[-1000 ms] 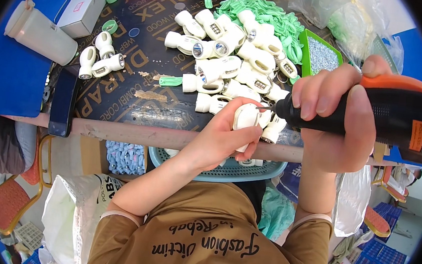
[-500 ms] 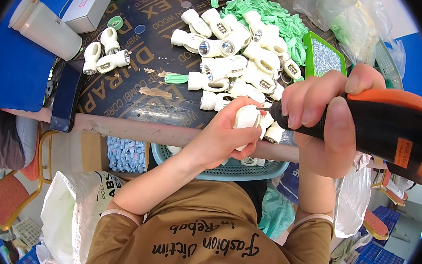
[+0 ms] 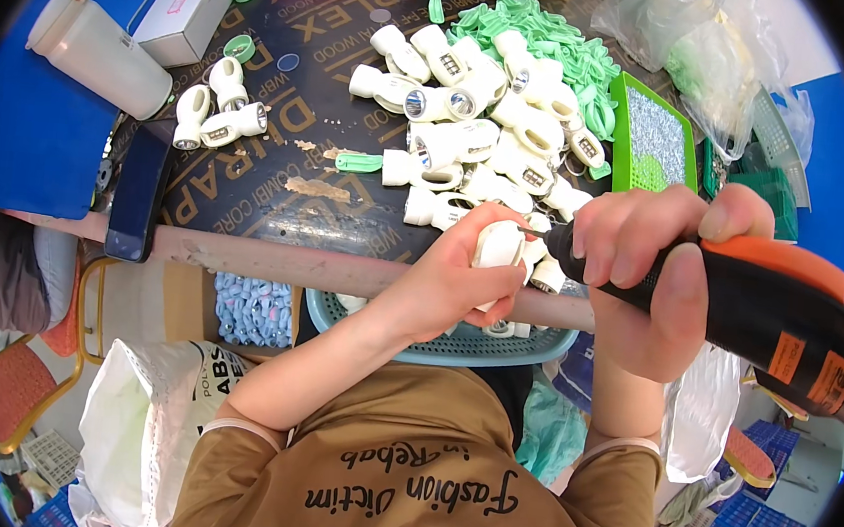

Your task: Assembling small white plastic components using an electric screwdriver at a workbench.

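Observation:
My left hand (image 3: 462,267) is closed round a white flashlight (image 3: 497,244), holding it over the front edge of the table. In my right hand (image 3: 657,274) is a black and orange electric screwdriver (image 3: 773,319), gripped near its front end. Its thin bit points left and meets the side of the flashlight; the exact contact spot is too small to make out. Just beyond both hands lies a heap of white flashlights (image 3: 453,141) with shiny lenses. Behind them is a pile of green plastic parts (image 3: 561,50).
A bright green tray (image 3: 694,157) of small metal screws stands right of the heap. At left are a white jug (image 3: 99,50), a white box (image 3: 185,12), several loose flashlights (image 3: 192,118) and a dark phone (image 3: 137,193). A blue-grey basket (image 3: 434,350) sits below the table edge.
The electric screwdriver's rear end has tipped lower, and my right hand has shifted slightly down and right. My left hand still holds the flashlight. The view has moved slightly.

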A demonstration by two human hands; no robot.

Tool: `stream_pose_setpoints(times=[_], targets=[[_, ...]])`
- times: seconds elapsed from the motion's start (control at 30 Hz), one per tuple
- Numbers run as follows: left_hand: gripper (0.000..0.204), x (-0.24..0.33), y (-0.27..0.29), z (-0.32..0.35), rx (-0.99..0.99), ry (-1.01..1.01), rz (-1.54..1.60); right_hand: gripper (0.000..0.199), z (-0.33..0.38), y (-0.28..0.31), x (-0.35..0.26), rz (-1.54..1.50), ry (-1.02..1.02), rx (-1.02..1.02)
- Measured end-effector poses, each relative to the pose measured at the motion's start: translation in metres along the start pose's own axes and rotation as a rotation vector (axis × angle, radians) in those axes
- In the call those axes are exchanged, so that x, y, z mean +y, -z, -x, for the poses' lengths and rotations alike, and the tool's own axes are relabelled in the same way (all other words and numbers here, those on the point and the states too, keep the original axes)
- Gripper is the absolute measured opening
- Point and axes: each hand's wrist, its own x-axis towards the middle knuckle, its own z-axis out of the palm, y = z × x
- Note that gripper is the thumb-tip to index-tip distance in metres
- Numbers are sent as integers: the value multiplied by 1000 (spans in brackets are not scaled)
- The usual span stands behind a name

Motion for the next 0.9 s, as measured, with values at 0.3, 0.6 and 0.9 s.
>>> stream_pose_setpoints(times=[0.3, 0.6, 0.9], targets=[[28, 24, -29, 7, 38, -108, -528, 34, 13, 42, -29, -176, 182, 311], [29, 118, -7, -70, 360, -696, -2088, 24, 43, 87, -23, -135, 65, 445], [19, 202, 63, -16, 736, -592, -2121, 25, 49, 119, -22, -5, 55, 466]])
